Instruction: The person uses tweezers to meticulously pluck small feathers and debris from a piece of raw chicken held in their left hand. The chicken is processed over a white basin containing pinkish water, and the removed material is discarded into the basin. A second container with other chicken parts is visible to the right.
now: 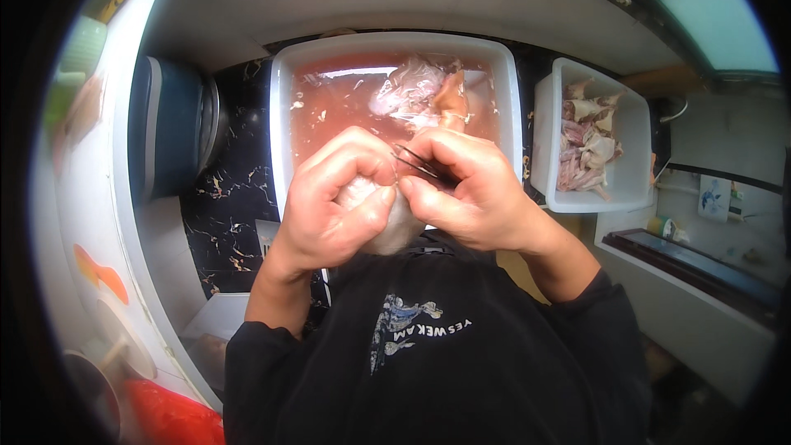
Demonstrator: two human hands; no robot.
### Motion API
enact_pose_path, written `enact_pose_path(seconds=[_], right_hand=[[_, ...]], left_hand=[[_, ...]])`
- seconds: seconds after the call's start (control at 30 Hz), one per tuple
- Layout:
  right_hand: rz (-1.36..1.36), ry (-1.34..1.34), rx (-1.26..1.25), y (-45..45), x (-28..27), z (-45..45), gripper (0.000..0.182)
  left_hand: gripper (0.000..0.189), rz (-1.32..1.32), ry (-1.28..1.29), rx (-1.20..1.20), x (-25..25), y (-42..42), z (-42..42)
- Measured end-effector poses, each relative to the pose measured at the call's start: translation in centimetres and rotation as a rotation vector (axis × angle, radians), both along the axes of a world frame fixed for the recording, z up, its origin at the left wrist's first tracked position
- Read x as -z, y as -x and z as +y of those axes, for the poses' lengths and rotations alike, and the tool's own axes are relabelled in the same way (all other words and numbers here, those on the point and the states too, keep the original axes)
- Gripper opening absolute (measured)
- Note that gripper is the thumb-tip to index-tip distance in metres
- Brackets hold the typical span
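My left hand (338,207) grips a pale, skin-covered piece of raw poultry (395,232) close to my chest, partly hidden behind the fingers. Dark metal tweezers (415,162) are in my right hand (473,188), their tips pointing left towards the other hand. Both thumbs almost meet over the poultry piece. Beyond the hands, a white plastic tub (277,105) contains reddish water with small floating bits. More pale poultry (408,89) lies in that water, with an orange part (453,99) beside it whose kind I cannot tell.
To the right, a smaller white tub (633,154) holds several raw poultry pieces (590,142). A blue container (176,127) with a metal rim stands at left on the black patterned countertop (238,191). A red plastic bag (176,414) shows at lower left.
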State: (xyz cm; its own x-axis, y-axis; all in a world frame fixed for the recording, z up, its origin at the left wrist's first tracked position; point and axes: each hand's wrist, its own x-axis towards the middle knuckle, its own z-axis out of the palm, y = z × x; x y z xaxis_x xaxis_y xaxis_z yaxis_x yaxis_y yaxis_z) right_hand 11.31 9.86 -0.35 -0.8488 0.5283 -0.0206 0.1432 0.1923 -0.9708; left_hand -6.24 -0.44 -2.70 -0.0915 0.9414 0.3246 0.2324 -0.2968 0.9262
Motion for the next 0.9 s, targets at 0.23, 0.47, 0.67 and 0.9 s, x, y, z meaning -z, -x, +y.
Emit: enact_pose_path(seconds=[0.23, 0.47, 0.67, 0.9], right_hand=[[0.013, -0.308, 0.044, 1.0, 0.7, -0.3, 0.015], [0.041, -0.944, 0.025, 0.7, 1.8, 0.7, 0.018], [0.042, -0.991, 0.057, -0.3, 2.8, 2.3, 0.018], [0.092, -0.951, 0.062, -1.4, 3.4, 3.7, 0.017]], left_hand=[[0.007, -0.079, 0.075, -0.060, 0.6, 0.5, -0.2], [0.005, -0.022, 0.091, -0.172, 0.7, 0.5, 0.6], [0.005, 0.034, 0.082, -0.226, 0.3, -1.2, 2.2], [0.006, 0.044, 0.107, -0.234, 0.2, -2.5, 3.6]])
